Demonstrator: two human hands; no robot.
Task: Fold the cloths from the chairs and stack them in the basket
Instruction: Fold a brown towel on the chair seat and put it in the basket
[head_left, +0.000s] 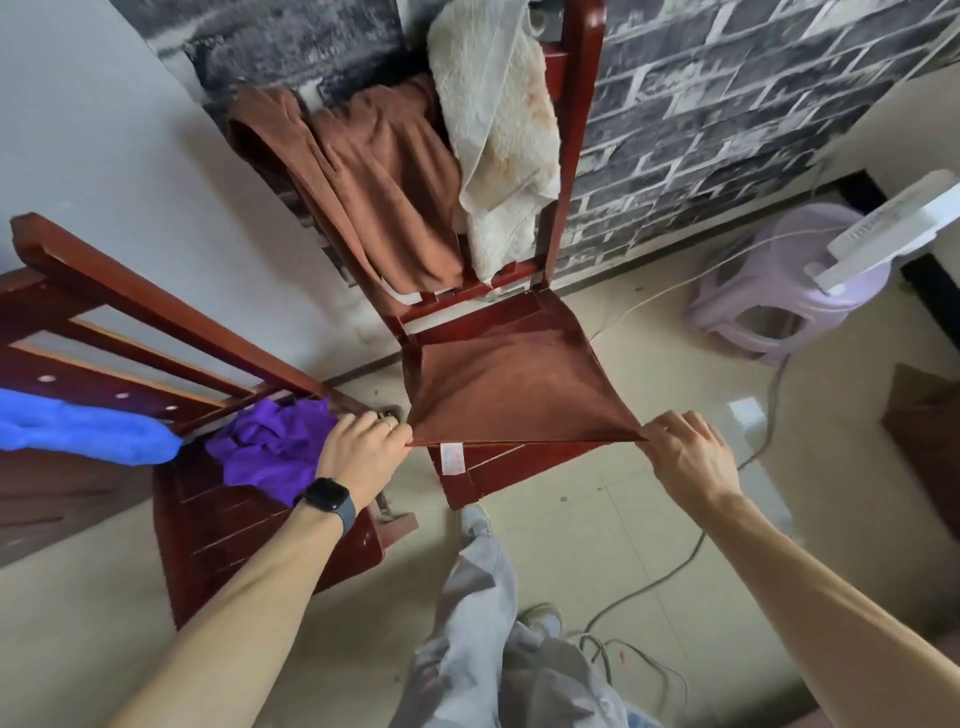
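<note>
Centrally, a brown cloth (506, 387) lies spread on the seat of the middle chair (519, 467). Left hand (361, 454) and right hand (688, 457) each pinch a near corner, pulling its front edge taut. A purple cloth (270, 447) sits at lower left.

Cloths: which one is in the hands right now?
The brown cloth spread over the seat of the middle chair; left hand and right hand each pinch a near corner. The other brown cloth and the cream towel hang untouched.
</note>
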